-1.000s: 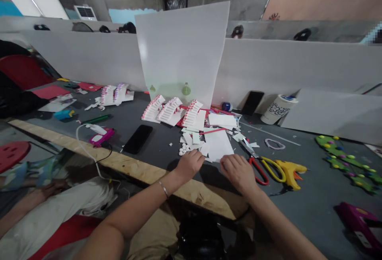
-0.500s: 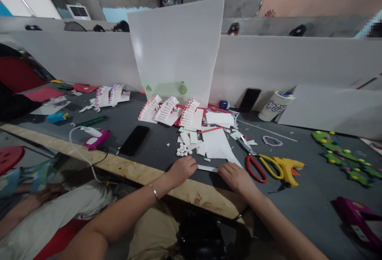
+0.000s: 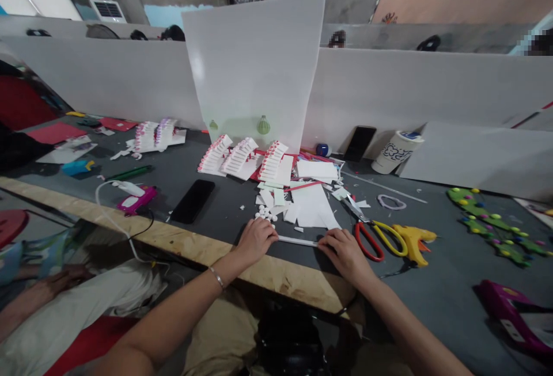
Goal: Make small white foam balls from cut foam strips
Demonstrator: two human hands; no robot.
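A narrow white paper strip (image 3: 298, 241) stretches between my two hands near the table's front edge. My left hand (image 3: 257, 236) pinches its left end, and my right hand (image 3: 343, 249) has its fingers closed on the other end. Just behind my left hand lies a cluster of small white balls (image 3: 264, 212). White paper pieces (image 3: 313, 206) are spread behind the strip. To the right of my right hand rest scissors with red and yellow handles (image 3: 369, 232), and beside them a yellow glue gun (image 3: 413, 242).
Red-tipped white fan-shaped pieces (image 3: 239, 156) stand before an upright white board (image 3: 257, 71). A black phone (image 3: 193, 201) and a pink device with a cable (image 3: 136, 198) lie left. A paper cup (image 3: 396, 152) leans at back right. Another person's arm (image 3: 47, 287) is at lower left.
My hands have moved slightly apart, so more of the strip shows between them. The strip looks narrower and more rounded now. The camera view has shifted a little.
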